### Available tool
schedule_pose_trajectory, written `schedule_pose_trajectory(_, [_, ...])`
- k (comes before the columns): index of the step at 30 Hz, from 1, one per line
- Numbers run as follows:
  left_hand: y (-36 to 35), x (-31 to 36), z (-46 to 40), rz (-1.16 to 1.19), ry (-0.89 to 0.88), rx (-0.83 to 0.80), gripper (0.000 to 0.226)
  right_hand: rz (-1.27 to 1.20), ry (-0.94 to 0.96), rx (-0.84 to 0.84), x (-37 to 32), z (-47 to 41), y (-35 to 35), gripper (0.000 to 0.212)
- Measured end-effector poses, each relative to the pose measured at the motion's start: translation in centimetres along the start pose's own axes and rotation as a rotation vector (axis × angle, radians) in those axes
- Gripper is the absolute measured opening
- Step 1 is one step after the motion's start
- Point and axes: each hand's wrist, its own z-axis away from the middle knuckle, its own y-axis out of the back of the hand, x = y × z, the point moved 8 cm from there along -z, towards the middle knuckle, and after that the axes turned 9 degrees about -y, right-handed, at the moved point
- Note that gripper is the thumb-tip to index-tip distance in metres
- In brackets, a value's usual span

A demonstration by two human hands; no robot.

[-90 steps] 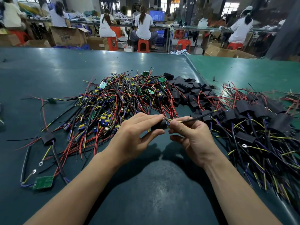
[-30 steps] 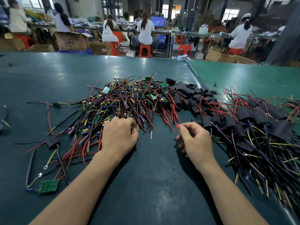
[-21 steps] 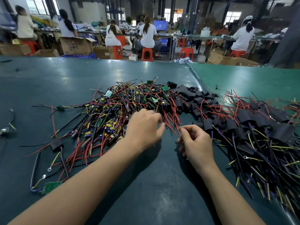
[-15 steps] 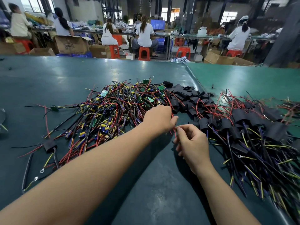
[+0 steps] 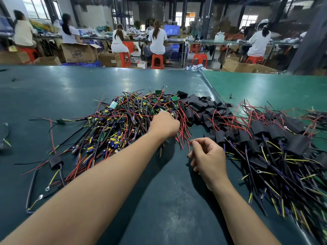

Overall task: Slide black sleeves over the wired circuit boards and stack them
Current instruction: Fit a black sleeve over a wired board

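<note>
L hand [image 5: 163, 125] reaches into unsleeved board pile [image 5: 123, 121]; grip hidden, cannot tell. R hand [image 5: 208, 156] loosely curled, empty. Isolate one board w/o snagging neighbouring wires.

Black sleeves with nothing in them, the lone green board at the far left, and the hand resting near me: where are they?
Empty black sleeves [image 5: 200, 106]: head view, middle of the loose heap.
Lone green board [image 5: 60, 121]: head view, its flat face.
Right hand [image 5: 209, 157]: head view, back of hand.

Left hand [image 5: 163, 125] reaches forward, fingers hidden; right hand [image 5: 208, 157] rests loosely curled.
</note>
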Motion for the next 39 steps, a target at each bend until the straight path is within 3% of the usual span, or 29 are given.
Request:
schedule_pose_trajectory(4, [4.4,-0.8,2.0,0.283,-0.033,0.182,0.034,0.011,0.001,-0.004,0.0,0.1,0.0,0.013])
schedule_pose_trajectory(7, [4.9,-1.1,5.6,0.413,-0.121,0.215,0.031,0.046,0.017,-0.007,-0.1,0.1,0.0,0.013])
schedule_pose_trajectory(10, [3.5,-1.0,10.1,0.497,-0.224,0.149,0.029,0.153,0.056,-0.018,-0.3,-0.1,-0.3,0.012])
schedule_pose_trajectory(14, [2.9,1.2,14.2,0.424,-0.443,0.035,0.021,0.3,0.119,-0.068,-0.7,0.1,-0.8,0.05])
schedule_pose_trajectory(18, [1.3,3.7,16.7,0.244,-0.777,-0.205,0.014,0.146,-0.006,-0.159,0.1,0.2,-1.4,0.03])
schedule_pose_trajectory(21, [0.4,4.2,17.4,0.226,-0.909,-0.264,0.015,0.13,-0.02,-0.222,-0.3,0.6,-1.6,0.018])
schedule_pose_trajectory(23, [0.8,3.9,16.7,0.238,-0.889,-0.153,0.026,0.318,0.017,-0.26,-0.3,0.9,-1.9,0.026])
schedule_pose_trajectory(26, [2.2,1.7,14.4,-0.084,-0.657,0.154,0.026,0.326,0.033,-0.183,-0.3,0.5,-1.6,0.031])
schedule_pose_trajectory(28, [1.8,-0.2,13.2,-0.19,-0.479,0.138,0.017,0.112,-0.023,-0.065,-0.4,0.2,-0.4,0.024])
schedule_pose_trajectory(31, [0.4,-1.0,12.7,-0.212,-0.411,0.052,0.042,-0.291,-0.158,-0.03,-0.1,0.1,0.7,0.021])
schedule_pose_trajectory(34, [-0.3,-0.8,12.5,-0.317,-0.375,0.038,0.039,-0.471,-0.196,-0.11,-0.4,0.2,0.8,0.023])
schedule_pose_trajectory(39, [1.1,-1.9,12.0,-0.245,-0.228,0.066,0.028,-0.677,-0.294,-0.323,-0.7,0.6,-0.2,0.031])
